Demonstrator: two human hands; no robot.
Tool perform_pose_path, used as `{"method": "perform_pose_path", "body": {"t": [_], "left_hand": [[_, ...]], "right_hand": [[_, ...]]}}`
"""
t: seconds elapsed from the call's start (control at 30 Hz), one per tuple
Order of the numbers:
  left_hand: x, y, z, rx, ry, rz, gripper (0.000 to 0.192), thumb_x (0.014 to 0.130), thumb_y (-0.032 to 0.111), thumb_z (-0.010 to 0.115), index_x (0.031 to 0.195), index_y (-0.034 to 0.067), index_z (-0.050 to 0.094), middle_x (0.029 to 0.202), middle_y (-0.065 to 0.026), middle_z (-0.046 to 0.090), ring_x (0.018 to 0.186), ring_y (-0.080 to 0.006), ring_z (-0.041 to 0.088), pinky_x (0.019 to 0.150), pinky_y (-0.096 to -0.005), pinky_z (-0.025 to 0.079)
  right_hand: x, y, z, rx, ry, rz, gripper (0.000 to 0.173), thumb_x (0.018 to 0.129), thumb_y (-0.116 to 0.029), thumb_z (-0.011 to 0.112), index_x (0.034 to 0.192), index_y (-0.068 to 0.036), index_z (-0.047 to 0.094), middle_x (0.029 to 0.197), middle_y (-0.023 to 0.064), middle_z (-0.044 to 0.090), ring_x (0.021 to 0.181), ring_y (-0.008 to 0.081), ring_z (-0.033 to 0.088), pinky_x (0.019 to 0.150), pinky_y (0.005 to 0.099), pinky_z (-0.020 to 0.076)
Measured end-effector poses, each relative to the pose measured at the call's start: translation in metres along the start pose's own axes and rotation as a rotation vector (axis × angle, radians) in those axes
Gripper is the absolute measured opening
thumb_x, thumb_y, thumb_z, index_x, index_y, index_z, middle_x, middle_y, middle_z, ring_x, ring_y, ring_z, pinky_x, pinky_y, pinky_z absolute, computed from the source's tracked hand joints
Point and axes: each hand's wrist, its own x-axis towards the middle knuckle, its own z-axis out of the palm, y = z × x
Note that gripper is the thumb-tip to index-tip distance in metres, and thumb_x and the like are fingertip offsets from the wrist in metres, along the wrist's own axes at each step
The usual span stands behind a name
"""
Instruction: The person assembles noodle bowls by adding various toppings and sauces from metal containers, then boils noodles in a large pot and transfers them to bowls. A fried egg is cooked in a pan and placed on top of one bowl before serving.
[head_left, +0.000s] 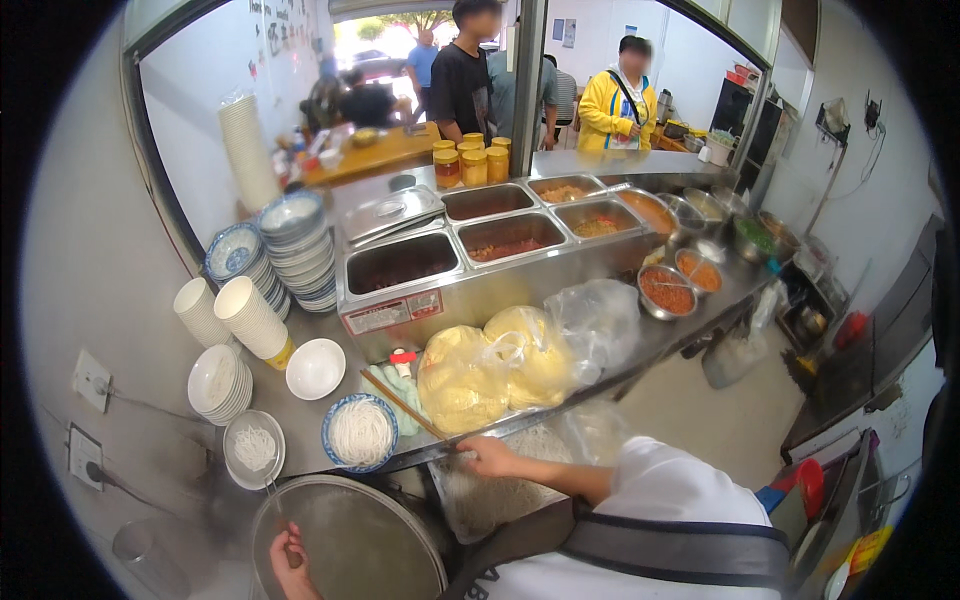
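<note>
My left hand (291, 556) grips the wooden handle of a wire-stemmed strainer (273, 469). A small heap of white noodles (255, 448) lies in its round metal bowl, held beside the rim of a large pot (349, 536). My right hand (491, 457) is at the counter's front edge, by the near end of long wooden chopsticks (405, 403); whether the fingers hold them is unclear. The chopsticks slant over a pale green cloth (401, 382). Between the hands, a blue-rimmed bowl (327, 435) full of white noodles (361, 431) sits on the counter.
Bagged yellow noodles (465, 375) lie before a steel food warmer (517, 274). Stacked bowls (300, 262), paper cups (251, 319) and a white bowl (316, 369) stand left. Metal bowls of red topping (666, 291) are right. People stand beyond the counter.
</note>
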Motion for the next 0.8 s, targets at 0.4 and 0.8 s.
{"method": "perform_pose_path", "body": {"t": [0.4, 0.8], "left_hand": [[-0.02, 0.01, 0.001, 0.782, 0.463, 0.368, 0.034, 0.079, 0.021, 0.063, 0.105, 0.0, 0.055, 0.095, -0.0137, 0.058, 0.091, -0.0269, 0.055, 0.085, -0.0325, 0.043], [-0.178, -0.183, 0.049, 1.342, 0.613, 1.236, 0.039, 0.08, 0.007, 0.056, 0.118, -0.001, 0.048, 0.118, -0.014, 0.049, 0.103, -0.0244, 0.05, 0.09, -0.035, 0.039]], "right_hand": [[-0.088, 0.029, -0.006, -0.061, 0.054, 0.14, 0.038, 0.071, -0.014, 0.058, 0.108, -0.005, 0.056, 0.101, 0.0181, 0.059, 0.094, 0.032, 0.056, 0.081, 0.0398, 0.0451], [-0.081, 0.047, -0.135, -0.013, 0.67, -0.098, 0.021, 0.076, -0.003, 0.055, 0.096, -0.002, 0.06, 0.09, 0.015, 0.062, 0.078, 0.0273, 0.061, 0.07, 0.0321, 0.0472]]}}
